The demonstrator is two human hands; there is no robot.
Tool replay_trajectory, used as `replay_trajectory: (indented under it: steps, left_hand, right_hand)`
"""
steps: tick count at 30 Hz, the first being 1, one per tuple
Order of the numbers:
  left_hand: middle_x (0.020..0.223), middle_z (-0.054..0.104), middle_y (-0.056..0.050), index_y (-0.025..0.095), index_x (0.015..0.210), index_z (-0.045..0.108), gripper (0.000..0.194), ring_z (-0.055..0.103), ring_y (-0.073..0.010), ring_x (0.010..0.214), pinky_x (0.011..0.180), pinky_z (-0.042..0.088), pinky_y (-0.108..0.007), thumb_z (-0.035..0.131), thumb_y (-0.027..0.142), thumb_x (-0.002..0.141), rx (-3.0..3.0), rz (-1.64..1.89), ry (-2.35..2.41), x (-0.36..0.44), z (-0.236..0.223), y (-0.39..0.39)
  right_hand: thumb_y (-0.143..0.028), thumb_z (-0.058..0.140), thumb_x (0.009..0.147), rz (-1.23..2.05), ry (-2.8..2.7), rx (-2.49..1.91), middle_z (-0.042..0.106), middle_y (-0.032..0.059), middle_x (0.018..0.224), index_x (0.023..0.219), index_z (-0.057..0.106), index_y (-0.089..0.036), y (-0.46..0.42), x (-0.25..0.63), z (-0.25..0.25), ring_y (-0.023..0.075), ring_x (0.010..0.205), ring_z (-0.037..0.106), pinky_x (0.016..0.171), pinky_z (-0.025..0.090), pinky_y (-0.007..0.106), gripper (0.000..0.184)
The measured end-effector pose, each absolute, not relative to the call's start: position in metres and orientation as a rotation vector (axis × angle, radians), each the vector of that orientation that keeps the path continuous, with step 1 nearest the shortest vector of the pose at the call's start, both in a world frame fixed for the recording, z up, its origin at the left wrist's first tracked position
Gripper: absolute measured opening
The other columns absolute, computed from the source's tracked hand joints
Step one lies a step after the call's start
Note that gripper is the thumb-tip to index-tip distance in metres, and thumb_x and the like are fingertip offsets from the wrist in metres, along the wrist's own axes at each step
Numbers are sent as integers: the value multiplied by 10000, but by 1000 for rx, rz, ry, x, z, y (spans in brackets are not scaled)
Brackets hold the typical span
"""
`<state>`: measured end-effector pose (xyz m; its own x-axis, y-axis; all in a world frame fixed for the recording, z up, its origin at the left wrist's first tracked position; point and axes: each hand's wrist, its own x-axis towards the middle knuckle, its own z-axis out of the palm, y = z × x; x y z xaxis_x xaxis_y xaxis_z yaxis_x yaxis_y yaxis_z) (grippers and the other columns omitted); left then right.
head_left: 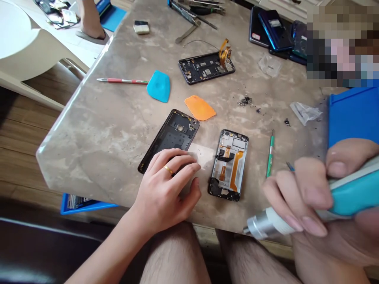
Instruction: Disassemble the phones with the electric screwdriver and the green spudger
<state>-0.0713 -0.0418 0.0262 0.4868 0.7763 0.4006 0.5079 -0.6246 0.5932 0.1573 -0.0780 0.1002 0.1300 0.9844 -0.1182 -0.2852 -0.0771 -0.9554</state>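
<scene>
My left hand, with a gold ring on one finger, curves over the lower part of a black phone back cover lying on the stone table top. My right hand grips a teal and silver electric screwdriver, its metal end pointing left, low near the table's front edge. Between my hands lies a phone front frame with an orange flex cable. A green-handled tool lies just beyond my right fingers.
Farther back lie a blue pry pick, an orange pry pick, a red-striped tool, an opened phone frame, loose screws and stacked phones. A blue mat sits at the right. Another person's foot shows beyond the table.
</scene>
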Motion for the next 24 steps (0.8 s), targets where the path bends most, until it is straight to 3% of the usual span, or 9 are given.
replay_trajectory:
  steps: [3,5,8,10,12,24]
  left_hand:
    - [1139,750,-86,172,1123,692,196,642,-267,1169,1027,574,-466,647,124,938,2338,932,1073,-71,26,-41]
    - [1141,750,-90,168,1117,693,193,642,-270,1165,1022,577,-470,648,120,935,2345,936,1070,-70,25,-41]
    - [1131,754,-87,164,1102,700,186,642,-274,1152,1010,580,-472,658,113,927,2354,942,1078,-70,25,-41]
    - [1130,756,-81,163,1092,707,183,641,-272,1149,1007,578,-466,668,106,923,2358,936,1082,-70,24,-41]
    - [1133,758,-75,162,1080,715,178,639,-271,1152,1005,576,-458,681,100,917,2364,933,1082,-69,24,-41]
    - [1143,762,-50,197,1080,725,192,625,-276,1144,981,583,-480,702,104,913,2399,920,1106,-67,21,-41]
  right_hand:
    - [-358,755,961,1364,-810,-1068,704,-69,622,953,566,-320,-81,156,102,56,274,313,331,291,231,193]
    - [-343,716,968,1394,-810,-1110,623,-65,525,1049,646,-328,-80,152,103,80,309,322,364,309,250,108]
    - [-367,747,932,1318,-816,-1129,479,-59,461,923,754,-257,-74,146,103,74,353,289,388,309,258,111]
    - [-393,762,928,1272,-814,-1117,416,-59,457,722,708,-229,-70,143,102,61,359,271,393,307,256,270]
    - [-392,763,930,1255,-780,-1122,377,-66,458,648,647,-223,-67,141,100,58,359,259,397,307,255,348]
    - [-290,724,919,1229,-672,-1127,442,-56,487,668,648,-226,-62,124,89,67,376,296,396,296,241,270]
